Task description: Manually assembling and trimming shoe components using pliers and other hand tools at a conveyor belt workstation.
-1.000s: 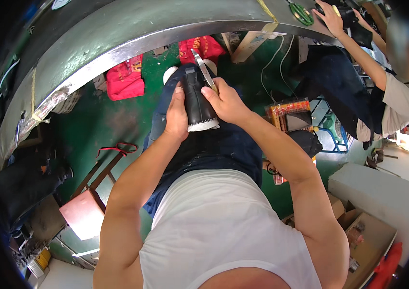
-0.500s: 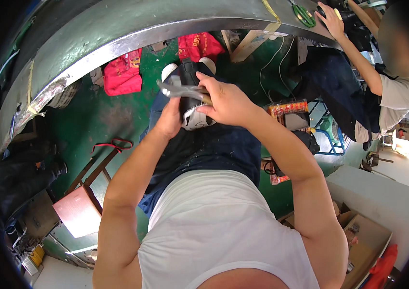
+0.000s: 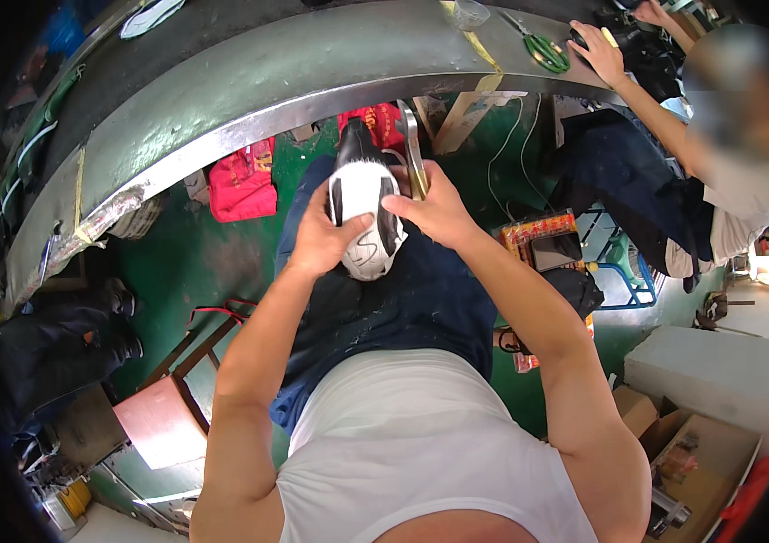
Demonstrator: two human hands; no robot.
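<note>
A shoe upper on a last (image 3: 368, 195) lies over my lap, its white underside facing up and its black part pointing away from me. Dark edges curl around the white, and a dark pen mark shows on the near end. My left hand (image 3: 321, 242) grips its left side, thumb across the white underside. In my right hand (image 3: 439, 208) is a pair of metal pliers (image 3: 413, 149) with a brass-coloured handle, jaws standing up and away from the shoe. My right thumb presses on the shoe's right edge. The fingers beneath the shoe are hidden.
A long grey bench (image 3: 248, 110) with a metal edge curves ahead. Green-handled scissors (image 3: 545, 52) lie on it, near a co-worker's hand (image 3: 600, 52). Red bags (image 3: 244, 181) are below. A pinkish stool (image 3: 162, 421) stands left; an open carton (image 3: 706, 462) is at right.
The shoe has turned so its white underside shows fully. The pliers have swung from lying across it to upright at its right. My left thumb now rests on the white underside.
</note>
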